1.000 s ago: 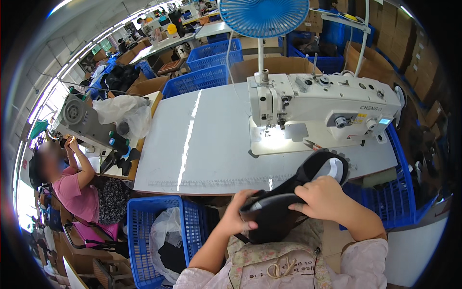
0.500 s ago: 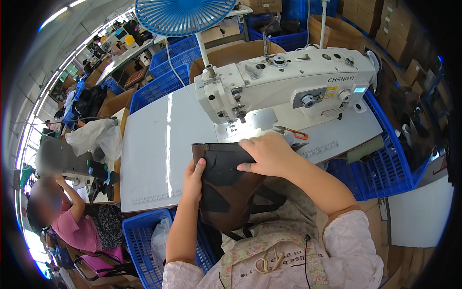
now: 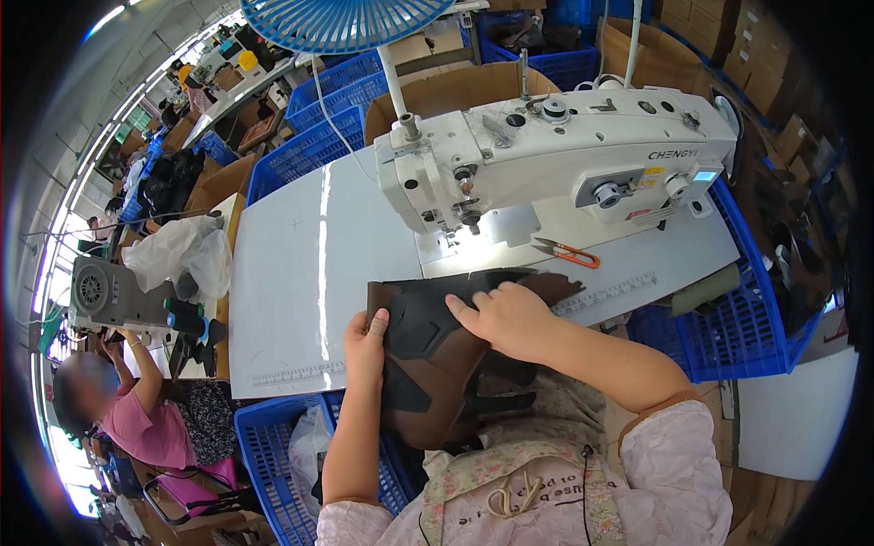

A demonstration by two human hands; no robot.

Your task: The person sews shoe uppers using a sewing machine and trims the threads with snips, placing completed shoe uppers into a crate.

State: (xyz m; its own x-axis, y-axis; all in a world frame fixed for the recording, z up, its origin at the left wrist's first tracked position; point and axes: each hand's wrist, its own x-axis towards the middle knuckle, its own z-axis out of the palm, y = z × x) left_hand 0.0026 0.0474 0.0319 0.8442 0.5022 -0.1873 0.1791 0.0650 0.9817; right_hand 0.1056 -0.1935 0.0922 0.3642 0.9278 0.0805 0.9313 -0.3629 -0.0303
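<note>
Both hands are on a brown, soft, leather-like piece with black patches, at the table's front edge. Its near part hangs down over my lap, with black straps or flaps beside it. My left hand grips its left edge, thumb on top and fingers hidden underneath. Across the upper middle of the piece lies my right hand, fingers bent against the surface and thumb stretched to the left. Beyond that hand, the brown far edge reaches right. Behind the piece stands a white sewing machine, its lit needle area just past the far edge.
Orange-handled thread snips lie on the white table, right of the needle. Blue crates stand below left and right. A blue fan hangs over the back. At left, a person in pink sits by another machine.
The piece has spread flatter, with more of its brown far edge showing at right. My right hand has shifted right and nearer, off the far edge. The snips now show fully.
</note>
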